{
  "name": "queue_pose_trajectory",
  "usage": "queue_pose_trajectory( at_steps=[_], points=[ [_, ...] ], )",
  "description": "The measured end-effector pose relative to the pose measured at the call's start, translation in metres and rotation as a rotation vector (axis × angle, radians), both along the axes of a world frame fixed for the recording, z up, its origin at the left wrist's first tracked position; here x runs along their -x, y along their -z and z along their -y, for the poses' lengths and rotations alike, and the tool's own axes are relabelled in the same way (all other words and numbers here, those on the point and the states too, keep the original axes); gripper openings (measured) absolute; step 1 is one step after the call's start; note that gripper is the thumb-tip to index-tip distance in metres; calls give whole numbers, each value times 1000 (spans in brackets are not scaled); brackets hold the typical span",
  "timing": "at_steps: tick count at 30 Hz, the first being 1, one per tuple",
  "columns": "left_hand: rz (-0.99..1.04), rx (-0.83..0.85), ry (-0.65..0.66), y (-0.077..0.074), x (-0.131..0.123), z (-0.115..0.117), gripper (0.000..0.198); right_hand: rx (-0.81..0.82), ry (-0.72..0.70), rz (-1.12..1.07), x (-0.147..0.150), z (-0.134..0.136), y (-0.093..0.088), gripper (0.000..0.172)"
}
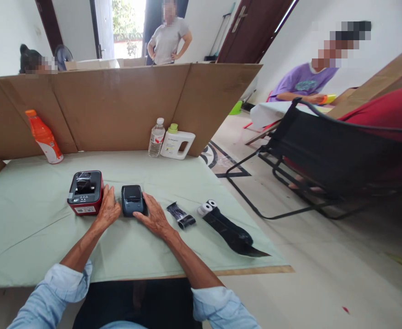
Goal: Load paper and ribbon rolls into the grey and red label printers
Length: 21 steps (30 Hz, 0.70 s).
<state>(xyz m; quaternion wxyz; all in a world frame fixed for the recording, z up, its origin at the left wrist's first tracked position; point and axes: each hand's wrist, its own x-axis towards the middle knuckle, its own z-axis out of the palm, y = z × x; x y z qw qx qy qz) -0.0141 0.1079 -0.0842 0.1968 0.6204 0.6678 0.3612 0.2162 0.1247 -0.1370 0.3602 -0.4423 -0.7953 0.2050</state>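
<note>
A red and black label printer (85, 189) stands on the green cloth, a dark strip lying over its top. Along its right side rests my left hand (109, 208), fingers stretched forward, not wrapped round anything. A smaller dark blue portable printer (132, 201) stands between my hands. My right hand (156, 214) grips its near right corner, thumb at the front and fingers along the side. To the right lies a small crumpled black wrapper or strip (181, 215). Beyond it, two white paper rolls (207, 207) sit at the end of a long black wrapping (230, 230).
A cardboard screen (118, 107) borders the table's far side. Before it stand an orange bottle (45, 137), a clear water bottle (156, 138) and a white jug (177, 142). A black folding chair (317, 155) is at the right. Several people are beyond the table.
</note>
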Motion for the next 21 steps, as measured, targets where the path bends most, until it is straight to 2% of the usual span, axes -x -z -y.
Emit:
queue_pose_trajectory(
  at_steps=[5,8,11,16,21],
  points=[
    [23,-31,64,-2,3,-1,55,-2,-10,8,1,0,1,88],
    [44,-24,91,-5,1,-8,40,-12,-14,3,1,1,1,88],
    [81,-2,102,-6,-3,-19,33,-12,-2,5,2,2,0,87],
    [180,83,86,-7,-5,-32,33,-14,-3,-8,2,2,0,88],
    [291,220,65,-11,-6,-34,50,-30,-2,-6,3,1,0,91]
  ],
)
